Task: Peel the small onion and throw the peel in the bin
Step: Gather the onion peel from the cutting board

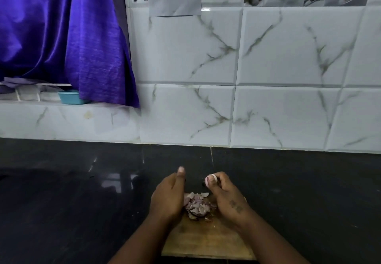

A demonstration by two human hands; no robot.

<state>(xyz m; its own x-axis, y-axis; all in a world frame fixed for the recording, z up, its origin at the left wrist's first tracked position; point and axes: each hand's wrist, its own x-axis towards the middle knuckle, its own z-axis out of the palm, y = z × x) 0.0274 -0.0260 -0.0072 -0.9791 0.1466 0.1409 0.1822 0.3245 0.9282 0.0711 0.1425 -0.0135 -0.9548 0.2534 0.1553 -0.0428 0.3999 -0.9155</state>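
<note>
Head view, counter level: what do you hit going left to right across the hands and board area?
Left hand → pile of onion peel on the wooden cutting board → small peeled onion pinched at the fingertips of the right hand.

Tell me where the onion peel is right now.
In the head view, the onion peel lies heaped at the far end of the wooden board, low in the frame between the left hand and right hand.

onion [210,178]: small, pale pink, mostly hidden, pinched at right hand [226,195] fingertips above the counter
peel [196,204]: loose heap of purple-white flakes on wooden board between both hands
</note>
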